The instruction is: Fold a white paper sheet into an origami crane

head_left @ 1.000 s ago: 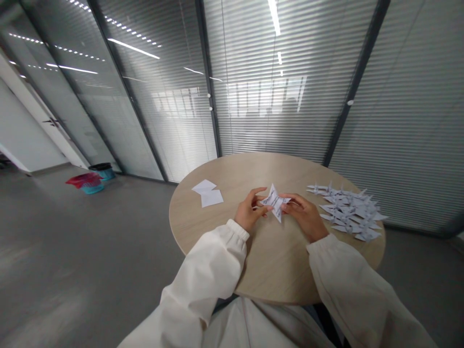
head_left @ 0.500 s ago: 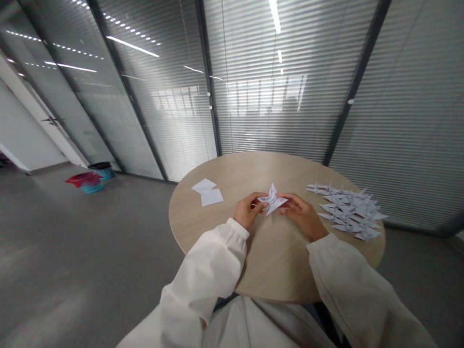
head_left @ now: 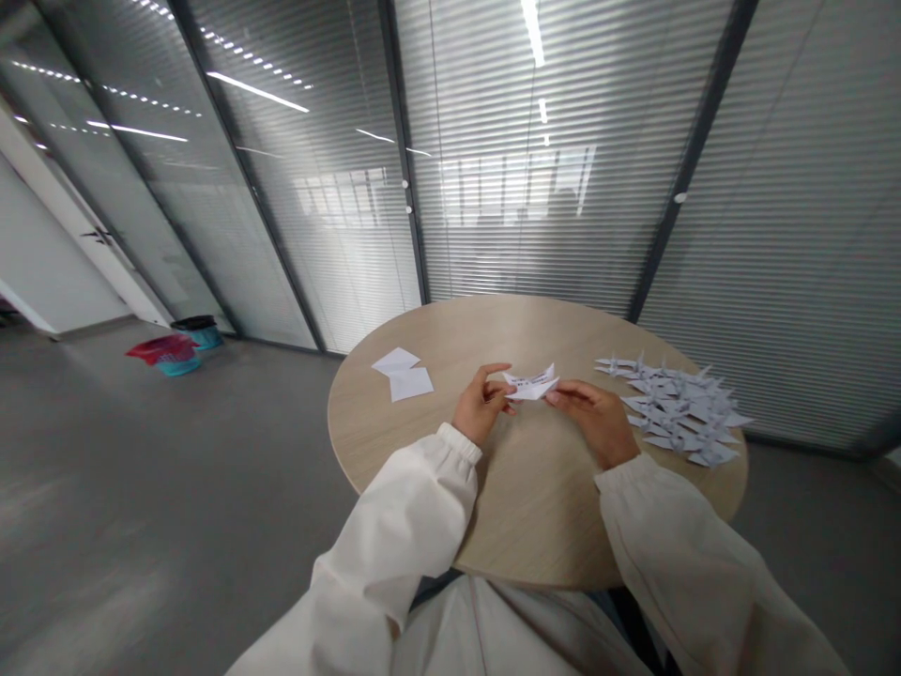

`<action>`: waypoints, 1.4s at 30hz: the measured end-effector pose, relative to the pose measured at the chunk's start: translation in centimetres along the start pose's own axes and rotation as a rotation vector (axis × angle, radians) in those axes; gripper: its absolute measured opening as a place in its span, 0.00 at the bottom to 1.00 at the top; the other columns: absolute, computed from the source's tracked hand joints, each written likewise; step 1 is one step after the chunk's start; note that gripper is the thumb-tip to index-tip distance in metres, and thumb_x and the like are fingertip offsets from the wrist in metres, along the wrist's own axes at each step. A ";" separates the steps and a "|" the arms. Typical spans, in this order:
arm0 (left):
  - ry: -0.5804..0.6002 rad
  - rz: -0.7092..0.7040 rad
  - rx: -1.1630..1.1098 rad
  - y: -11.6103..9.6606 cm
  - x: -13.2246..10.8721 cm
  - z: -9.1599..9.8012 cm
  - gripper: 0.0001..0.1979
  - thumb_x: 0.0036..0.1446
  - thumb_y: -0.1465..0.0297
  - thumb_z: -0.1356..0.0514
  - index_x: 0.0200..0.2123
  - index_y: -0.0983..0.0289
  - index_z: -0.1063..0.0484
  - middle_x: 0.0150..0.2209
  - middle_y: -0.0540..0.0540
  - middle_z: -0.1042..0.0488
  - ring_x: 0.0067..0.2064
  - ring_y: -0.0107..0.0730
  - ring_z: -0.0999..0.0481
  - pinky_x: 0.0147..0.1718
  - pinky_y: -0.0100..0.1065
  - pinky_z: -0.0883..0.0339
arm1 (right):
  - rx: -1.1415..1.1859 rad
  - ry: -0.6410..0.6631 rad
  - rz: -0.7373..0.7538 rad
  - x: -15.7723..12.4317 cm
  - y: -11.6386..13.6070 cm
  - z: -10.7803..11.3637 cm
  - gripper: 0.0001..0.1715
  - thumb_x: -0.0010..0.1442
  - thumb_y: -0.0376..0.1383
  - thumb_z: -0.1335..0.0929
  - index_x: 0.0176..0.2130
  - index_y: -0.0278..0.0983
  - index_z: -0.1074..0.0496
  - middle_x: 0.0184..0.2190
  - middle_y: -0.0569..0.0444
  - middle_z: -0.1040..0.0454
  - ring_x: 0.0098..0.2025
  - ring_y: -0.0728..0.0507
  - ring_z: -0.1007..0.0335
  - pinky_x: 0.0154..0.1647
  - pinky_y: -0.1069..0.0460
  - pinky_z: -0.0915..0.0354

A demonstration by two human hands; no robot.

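Observation:
A small folded white paper (head_left: 533,385) with dark print is held up over the table between my two hands. My left hand (head_left: 482,404) pinches its left end between thumb and fingers, with the index finger lifted off and stretched out above. At the right end, my right hand (head_left: 595,413) grips the paper's tip between thumb and fingers. The paper's edges curl upward into points, like a shallow boat. Part of its left end is hidden behind my left fingers.
On the round wooden table (head_left: 521,526), several folded paper cranes (head_left: 682,408) lie clustered at the right. Two white paper squares (head_left: 410,383) rest at the left. Two bins, one red-lined (head_left: 169,354) and one black-lined (head_left: 200,330), stand on the floor. Glass partitions with blinds (head_left: 521,235) rise behind.
The paper has gone from an open four-pointed star shape to a narrower, boat-like form. My left index finger has lifted off it, and my right fingers have closed in at its right tip.

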State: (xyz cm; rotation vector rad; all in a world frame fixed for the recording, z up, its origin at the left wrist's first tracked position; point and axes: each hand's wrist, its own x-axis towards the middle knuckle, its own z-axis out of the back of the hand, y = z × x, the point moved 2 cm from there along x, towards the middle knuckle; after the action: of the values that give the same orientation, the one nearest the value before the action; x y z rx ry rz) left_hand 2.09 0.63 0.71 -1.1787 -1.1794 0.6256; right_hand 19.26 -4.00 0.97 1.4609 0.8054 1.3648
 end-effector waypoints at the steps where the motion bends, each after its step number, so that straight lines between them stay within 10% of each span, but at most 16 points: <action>1: 0.002 0.017 -0.050 0.1 0.0 -0.1 0.20 0.49 0.73 0.41 0.46 0.64 0.42 0.32 0.53 0.28 0.32 0.27 0.26 0.28 0.28 0.31 | 0.006 -0.023 -0.001 0.0 0.1 0.1 0.15 0.44 0.44 0.28 0.33 0.38 0.24 0.33 0.52 0.22 0.37 0.40 0.27 0.42 0.45 0.33; 15: 0.010 -0.100 0.140 -0.8 -0.4 -0.2 0.11 0.48 0.65 0.38 0.31 0.66 0.35 0.28 0.51 0.28 0.29 0.24 0.28 0.28 0.27 0.33 | -0.004 -0.039 -0.020 0.2 -0.1 -0.1 0.17 0.42 0.45 0.27 0.31 0.37 0.24 0.28 0.52 0.23 0.33 0.42 0.28 0.37 0.48 0.33; 42: 0.169 -0.135 0.372 -0.9 -1.2 -1.0 0.14 0.56 0.62 0.45 0.42 0.64 0.36 0.29 0.50 0.31 0.29 0.24 0.30 0.24 0.24 0.31 | 0.160 0.208 -0.008 0.1 -0.4 -1.1 0.15 0.49 0.42 0.31 0.31 0.39 0.40 0.26 0.59 0.31 0.27 0.49 0.32 0.32 0.52 0.36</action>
State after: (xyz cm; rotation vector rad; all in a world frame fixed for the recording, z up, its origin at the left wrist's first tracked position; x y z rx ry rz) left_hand 2.44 -1.04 1.20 -0.8130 -0.9417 0.5996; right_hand 18.28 -3.52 0.60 1.4502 1.0732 1.4909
